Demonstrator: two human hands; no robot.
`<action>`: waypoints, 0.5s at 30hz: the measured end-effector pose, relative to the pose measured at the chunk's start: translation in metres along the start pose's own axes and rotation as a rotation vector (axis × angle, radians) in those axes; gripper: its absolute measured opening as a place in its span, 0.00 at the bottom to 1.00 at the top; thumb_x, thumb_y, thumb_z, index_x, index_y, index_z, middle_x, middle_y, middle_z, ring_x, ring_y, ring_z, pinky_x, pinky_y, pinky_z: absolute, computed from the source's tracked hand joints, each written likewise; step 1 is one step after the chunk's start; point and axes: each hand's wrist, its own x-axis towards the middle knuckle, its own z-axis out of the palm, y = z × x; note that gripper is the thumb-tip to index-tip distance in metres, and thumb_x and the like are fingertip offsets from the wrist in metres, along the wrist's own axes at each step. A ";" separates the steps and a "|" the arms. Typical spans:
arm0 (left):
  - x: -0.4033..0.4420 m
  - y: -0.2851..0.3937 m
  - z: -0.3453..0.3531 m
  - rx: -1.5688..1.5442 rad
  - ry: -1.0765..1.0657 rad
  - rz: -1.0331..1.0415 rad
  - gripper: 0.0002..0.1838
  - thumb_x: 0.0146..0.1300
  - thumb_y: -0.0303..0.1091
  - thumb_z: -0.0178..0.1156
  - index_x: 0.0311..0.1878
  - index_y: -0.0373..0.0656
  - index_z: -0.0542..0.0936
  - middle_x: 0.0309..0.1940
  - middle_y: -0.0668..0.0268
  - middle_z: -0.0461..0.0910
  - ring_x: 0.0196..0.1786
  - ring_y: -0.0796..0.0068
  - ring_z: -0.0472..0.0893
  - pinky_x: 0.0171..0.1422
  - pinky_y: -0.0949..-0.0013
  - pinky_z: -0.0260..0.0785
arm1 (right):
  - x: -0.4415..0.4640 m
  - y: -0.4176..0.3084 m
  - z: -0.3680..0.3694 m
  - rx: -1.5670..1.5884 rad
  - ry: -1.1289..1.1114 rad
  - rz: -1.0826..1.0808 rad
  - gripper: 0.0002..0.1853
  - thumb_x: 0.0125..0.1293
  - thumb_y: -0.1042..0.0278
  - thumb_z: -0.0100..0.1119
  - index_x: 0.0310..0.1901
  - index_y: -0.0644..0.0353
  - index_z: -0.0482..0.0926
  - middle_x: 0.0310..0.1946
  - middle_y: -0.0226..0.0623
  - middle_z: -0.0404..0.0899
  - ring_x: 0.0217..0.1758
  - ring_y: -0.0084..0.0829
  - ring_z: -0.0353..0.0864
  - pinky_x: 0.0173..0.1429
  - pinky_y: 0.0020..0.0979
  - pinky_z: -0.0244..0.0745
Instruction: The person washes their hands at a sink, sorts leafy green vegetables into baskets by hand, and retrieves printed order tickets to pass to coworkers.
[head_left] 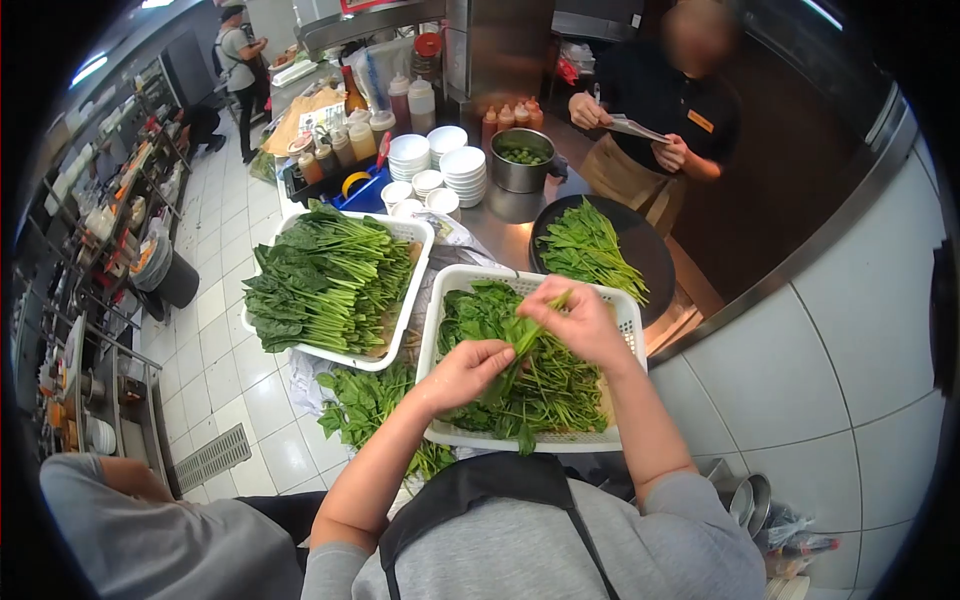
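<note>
My left hand (468,374) is closed around a small bunch of leafy greens (526,346) above a white perforated basket (432,318). Just to its right, my right hand (580,322) pinches the pale stem end of the same bunch. Under both hands, the basket holds loose greens (556,392), with leaves mostly at the left and cut or bare stems at the right. A second white basket (424,236) to the left carries greens laid in neat rows (330,280). More greens (590,246) lie on a round black tray (652,262) beyond my right hand.
Loose leaves (372,408) lie on cloth between the baskets and my body. Behind are stacked white bowls (464,172), a steel pot (522,176) of green pieces and sauce bottles (420,104). A person (660,110) holding papers stands across the counter; a grey sleeve (150,530) is close at left.
</note>
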 end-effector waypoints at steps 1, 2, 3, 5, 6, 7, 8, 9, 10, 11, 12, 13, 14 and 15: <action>-0.001 0.003 -0.006 -0.016 0.026 0.011 0.18 0.70 0.41 0.51 0.50 0.36 0.78 0.35 0.67 0.81 0.39 0.84 0.74 0.47 0.76 0.68 | 0.006 -0.003 -0.003 0.069 0.083 -0.012 0.08 0.63 0.68 0.58 0.35 0.65 0.82 0.26 0.27 0.75 0.33 0.20 0.72 0.43 0.24 0.66; 0.000 0.007 -0.013 -0.161 -0.005 0.011 0.20 0.70 0.43 0.49 0.53 0.36 0.77 0.38 0.67 0.80 0.41 0.82 0.75 0.49 0.75 0.68 | 0.012 -0.008 -0.005 0.112 0.163 -0.066 0.09 0.64 0.67 0.58 0.36 0.65 0.81 0.27 0.27 0.76 0.29 0.16 0.71 0.37 0.21 0.66; -0.002 0.012 -0.022 -0.232 -0.044 -0.024 0.21 0.71 0.44 0.48 0.54 0.37 0.76 0.39 0.68 0.80 0.42 0.81 0.76 0.50 0.75 0.69 | 0.014 -0.016 -0.011 0.132 0.156 0.009 0.10 0.65 0.65 0.58 0.36 0.64 0.81 0.27 0.27 0.76 0.26 0.14 0.70 0.33 0.19 0.66; -0.005 0.018 -0.038 -0.292 -0.086 -0.060 0.22 0.71 0.47 0.46 0.56 0.39 0.75 0.44 0.67 0.79 0.47 0.77 0.77 0.53 0.70 0.70 | 0.019 -0.028 -0.016 0.179 0.151 0.091 0.11 0.66 0.63 0.57 0.36 0.63 0.81 0.26 0.26 0.76 0.20 0.11 0.68 0.25 0.17 0.64; -0.004 0.022 -0.040 -0.289 -0.068 -0.032 0.22 0.71 0.46 0.46 0.56 0.39 0.75 0.44 0.67 0.79 0.48 0.76 0.77 0.54 0.70 0.69 | 0.023 -0.025 -0.015 0.207 0.152 0.100 0.12 0.66 0.62 0.57 0.37 0.63 0.81 0.25 0.25 0.75 0.17 0.11 0.67 0.22 0.16 0.63; -0.005 0.028 -0.041 -0.287 -0.048 -0.005 0.22 0.71 0.46 0.46 0.56 0.39 0.75 0.44 0.66 0.79 0.49 0.76 0.77 0.55 0.69 0.68 | 0.026 -0.024 -0.014 0.236 0.151 0.109 0.12 0.66 0.61 0.57 0.38 0.62 0.81 0.23 0.24 0.74 0.15 0.10 0.66 0.19 0.15 0.61; -0.005 0.032 -0.042 -0.286 -0.028 0.021 0.22 0.71 0.46 0.45 0.56 0.38 0.75 0.45 0.65 0.79 0.50 0.75 0.76 0.56 0.69 0.68 | 0.029 -0.024 -0.013 0.241 0.152 0.115 0.12 0.66 0.61 0.57 0.38 0.62 0.81 0.22 0.23 0.73 0.15 0.10 0.66 0.18 0.15 0.61; -0.002 0.032 -0.039 -0.075 0.044 0.172 0.20 0.68 0.44 0.53 0.54 0.39 0.76 0.46 0.64 0.79 0.51 0.71 0.76 0.58 0.68 0.66 | 0.030 -0.025 -0.010 0.246 0.151 0.124 0.12 0.66 0.60 0.57 0.38 0.62 0.81 0.21 0.23 0.73 0.14 0.10 0.66 0.18 0.14 0.61; -0.002 0.037 -0.036 0.028 0.070 0.210 0.20 0.65 0.44 0.56 0.53 0.39 0.77 0.45 0.63 0.79 0.51 0.71 0.76 0.58 0.68 0.66 | 0.031 -0.025 -0.007 0.253 0.148 0.135 0.13 0.66 0.60 0.57 0.39 0.62 0.81 0.20 0.22 0.72 0.14 0.10 0.65 0.17 0.14 0.60; -0.003 0.044 -0.032 0.132 0.099 0.245 0.20 0.63 0.43 0.58 0.52 0.39 0.78 0.45 0.63 0.80 0.51 0.71 0.76 0.58 0.68 0.66 | 0.033 -0.025 -0.004 0.259 0.142 0.132 0.13 0.66 0.60 0.57 0.39 0.62 0.81 0.19 0.21 0.71 0.14 0.10 0.65 0.17 0.14 0.60; -0.004 0.048 -0.028 0.237 0.128 0.278 0.19 0.61 0.42 0.61 0.50 0.39 0.78 0.45 0.62 0.80 0.52 0.71 0.76 0.58 0.68 0.66 | 0.034 -0.025 0.000 0.266 0.136 0.130 0.13 0.66 0.60 0.57 0.39 0.62 0.81 0.19 0.21 0.71 0.14 0.10 0.65 0.17 0.14 0.60; -0.003 0.050 -0.026 0.257 0.143 0.271 0.17 0.56 0.39 0.66 0.46 0.39 0.80 0.41 0.63 0.81 0.48 0.75 0.77 0.54 0.69 0.68 | 0.036 -0.025 0.002 0.273 0.131 0.126 0.13 0.66 0.59 0.57 0.39 0.62 0.81 0.18 0.20 0.70 0.14 0.10 0.65 0.16 0.14 0.60; -0.004 0.049 -0.027 0.215 0.153 0.200 0.17 0.57 0.39 0.65 0.45 0.38 0.80 0.39 0.64 0.81 0.46 0.77 0.77 0.52 0.69 0.68 | 0.036 -0.026 0.004 0.273 0.130 0.133 0.13 0.66 0.60 0.57 0.39 0.62 0.81 0.18 0.20 0.71 0.14 0.10 0.65 0.16 0.14 0.59; -0.003 0.046 -0.030 0.172 0.161 0.131 0.16 0.57 0.38 0.65 0.45 0.38 0.80 0.38 0.64 0.81 0.44 0.78 0.77 0.50 0.70 0.69 | 0.036 -0.026 0.005 0.271 0.131 0.140 0.13 0.66 0.60 0.57 0.39 0.62 0.81 0.19 0.21 0.71 0.13 0.09 0.65 0.16 0.14 0.59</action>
